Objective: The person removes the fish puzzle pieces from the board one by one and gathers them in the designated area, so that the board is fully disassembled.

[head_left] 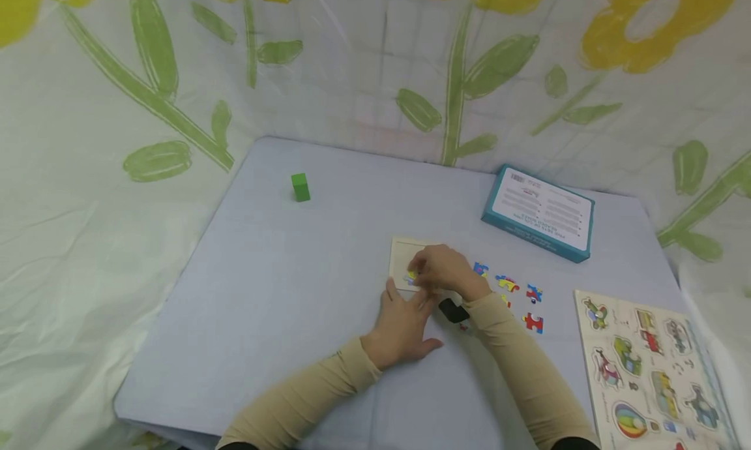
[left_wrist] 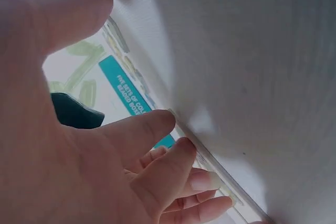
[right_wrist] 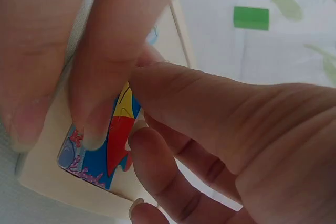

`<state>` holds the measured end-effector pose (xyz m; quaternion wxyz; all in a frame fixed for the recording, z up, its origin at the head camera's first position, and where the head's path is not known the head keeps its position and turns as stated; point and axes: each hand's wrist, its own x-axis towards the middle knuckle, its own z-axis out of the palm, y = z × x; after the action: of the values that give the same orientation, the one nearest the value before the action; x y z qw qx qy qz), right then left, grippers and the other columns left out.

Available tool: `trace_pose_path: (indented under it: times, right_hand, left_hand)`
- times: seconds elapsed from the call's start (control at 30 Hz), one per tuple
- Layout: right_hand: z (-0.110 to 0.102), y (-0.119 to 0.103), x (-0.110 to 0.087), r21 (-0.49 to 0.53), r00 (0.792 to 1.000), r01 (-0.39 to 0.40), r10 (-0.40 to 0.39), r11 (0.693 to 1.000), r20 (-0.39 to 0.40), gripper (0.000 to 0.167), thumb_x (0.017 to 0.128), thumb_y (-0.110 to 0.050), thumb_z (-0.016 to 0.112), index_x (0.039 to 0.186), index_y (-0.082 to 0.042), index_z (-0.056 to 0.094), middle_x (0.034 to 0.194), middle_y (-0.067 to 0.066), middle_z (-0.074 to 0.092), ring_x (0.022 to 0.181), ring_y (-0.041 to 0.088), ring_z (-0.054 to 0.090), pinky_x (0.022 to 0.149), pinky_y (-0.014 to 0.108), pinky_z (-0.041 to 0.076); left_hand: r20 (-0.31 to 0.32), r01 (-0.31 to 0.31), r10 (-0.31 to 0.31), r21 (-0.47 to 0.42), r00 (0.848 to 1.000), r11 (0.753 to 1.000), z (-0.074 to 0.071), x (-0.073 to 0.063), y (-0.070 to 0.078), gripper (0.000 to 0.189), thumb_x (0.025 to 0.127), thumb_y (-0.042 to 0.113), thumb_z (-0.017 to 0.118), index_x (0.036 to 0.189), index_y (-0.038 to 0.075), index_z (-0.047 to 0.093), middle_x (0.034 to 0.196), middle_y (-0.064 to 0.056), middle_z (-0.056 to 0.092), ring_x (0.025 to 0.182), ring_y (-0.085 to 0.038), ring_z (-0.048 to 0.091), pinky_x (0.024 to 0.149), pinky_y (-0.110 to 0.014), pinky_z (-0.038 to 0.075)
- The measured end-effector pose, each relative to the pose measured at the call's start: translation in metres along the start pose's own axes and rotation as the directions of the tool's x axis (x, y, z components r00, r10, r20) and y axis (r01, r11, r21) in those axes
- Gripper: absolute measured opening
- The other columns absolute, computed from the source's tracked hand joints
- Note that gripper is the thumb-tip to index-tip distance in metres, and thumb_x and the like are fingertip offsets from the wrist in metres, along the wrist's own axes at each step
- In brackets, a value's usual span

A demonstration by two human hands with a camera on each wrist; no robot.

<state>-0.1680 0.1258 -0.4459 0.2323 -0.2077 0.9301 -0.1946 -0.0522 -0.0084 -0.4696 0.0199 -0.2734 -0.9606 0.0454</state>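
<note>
A small pale wooden puzzle tray (head_left: 401,257) lies mid-table, with a colourful puzzle piece (right_wrist: 119,140) of blue, red and yellow inside it. My right hand (head_left: 442,267) bends over the tray, thumb and fingers pinching at the piece; the fingers cover part of it. My left hand (head_left: 405,323) rests at the near edge, its fingers fairly straight on the tray's rim and the thumb spread away. Loose puzzle pieces, among them a red one (head_left: 533,321) and a yellow-red one (head_left: 506,282), lie to the right, some behind the right forearm.
A teal and white box (head_left: 540,212) lies at the back right. A larger wooden picture board (head_left: 587,306) covers the right front of the table. Far left stands a green block (head_left: 300,188). A black object (head_left: 453,310) sits by the right cuff.
</note>
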Motion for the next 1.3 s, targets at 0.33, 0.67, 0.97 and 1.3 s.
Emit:
trace_pose_path:
  times: [0.33,0.67,0.97,1.3]
  right_hand:
    - [0.0,0.0,-0.003,0.105,1.0,0.004,-0.004,0.994,-0.005,0.027,0.086,-0.011,0.081,0.111,-0.002,0.075,0.107,0.013,0.076,0.094,0.023,0.07,0.089,0.04,0.059]
    - [0.011,-0.001,-0.005,0.106,0.997,0.038,-0.031,0.994,-0.064,0.014,0.084,-0.009,0.082,0.094,-0.008,0.073,0.093,0.006,0.073,0.086,0.017,0.063,0.085,0.038,0.055]
    - [0.006,0.003,-0.007,0.161,0.993,0.079,-0.063,0.984,-0.102,0.011,0.088,-0.007,0.077,0.097,-0.008,0.071,0.097,0.007,0.073,0.09,0.017,0.063,0.085,0.036,0.054]
    - [-0.025,0.031,-0.028,0.248,0.96,0.159,-0.091,0.956,-0.266,0.014,0.092,-0.017,0.078,0.102,-0.007,0.076,0.1,0.012,0.078,0.089,0.022,0.076,0.079,0.033,0.059]
  left_hand:
    - [-0.017,-0.009,0.009,0.01,1.0,1.0,-0.002,0.003,-0.001,0.08,0.083,0.079,0.062,0.143,0.026,0.059,0.146,0.009,0.06,0.104,-0.044,0.071,0.099,-0.058,0.049]
    - [-0.017,-0.016,0.016,0.041,1.0,0.999,-0.001,-0.002,0.003,0.083,0.083,0.08,0.061,0.145,0.024,0.059,0.144,0.009,0.061,0.1,-0.044,0.071,0.097,-0.056,0.047]
    - [-0.007,-0.007,0.007,0.036,1.0,0.999,-0.001,0.001,0.002,0.085,0.083,0.081,0.06,0.147,0.024,0.058,0.147,0.01,0.061,0.106,-0.047,0.07,0.098,-0.058,0.049]
    - [0.061,0.008,-0.005,-0.04,0.998,0.999,-0.003,0.004,0.0,0.084,0.085,0.077,0.061,0.149,0.023,0.055,0.155,0.007,0.056,0.114,-0.052,0.067,0.099,-0.058,0.049]
